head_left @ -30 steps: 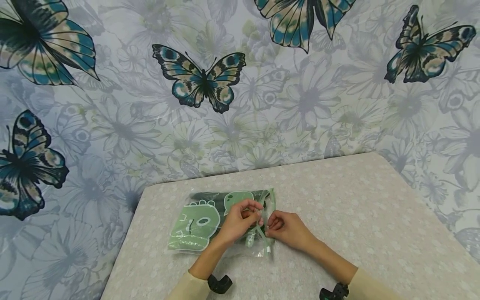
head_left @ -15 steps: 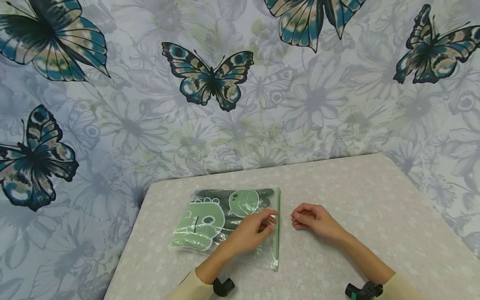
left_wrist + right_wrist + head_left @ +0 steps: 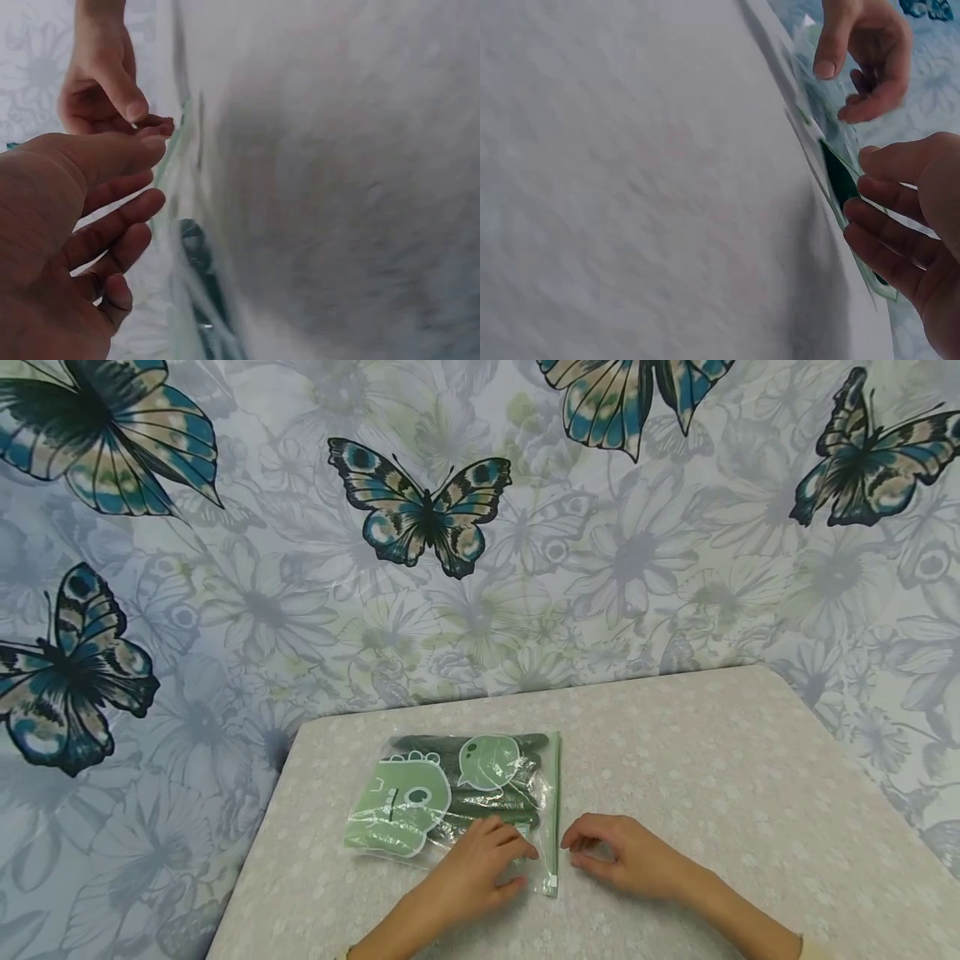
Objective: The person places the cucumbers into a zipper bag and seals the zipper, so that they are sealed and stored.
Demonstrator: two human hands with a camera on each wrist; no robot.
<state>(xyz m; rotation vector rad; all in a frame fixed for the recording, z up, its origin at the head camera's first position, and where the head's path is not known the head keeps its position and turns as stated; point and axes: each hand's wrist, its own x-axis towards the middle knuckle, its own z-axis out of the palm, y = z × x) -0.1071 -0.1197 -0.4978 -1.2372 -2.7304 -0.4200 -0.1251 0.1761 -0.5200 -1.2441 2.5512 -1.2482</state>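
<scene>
A transparent zip bag [image 3: 382, 839] lies flat on the table, printed with a pale green cartoon dinosaur and a speech bubble. Dark green contents [image 3: 513, 797] show through the plastic. Along its right side runs a green zip strip [image 3: 556, 810], with a white slider [image 3: 553, 880] at the near end. My left hand [image 3: 480, 868] is over the bag's near right part, fingers loosely bent and thumb apart. Just right of the strip is my right hand [image 3: 630, 856], its fingers bent and thumb apart, nothing between them. In the right wrist view, its fingertips [image 3: 853, 232] overlap the bag's edge.
The table [image 3: 720, 760] wears a pale floral cover. Its far edge meets a wall [image 3: 622, 602] patterned with flowers and large butterflies. Bare tabletop extends to the right of the bag.
The bag's right edge, bunched between both hands a second ago, now lies straight. My right hand let go, drew away right, then came nearer the body and strip. My left hand slid toward the body.
</scene>
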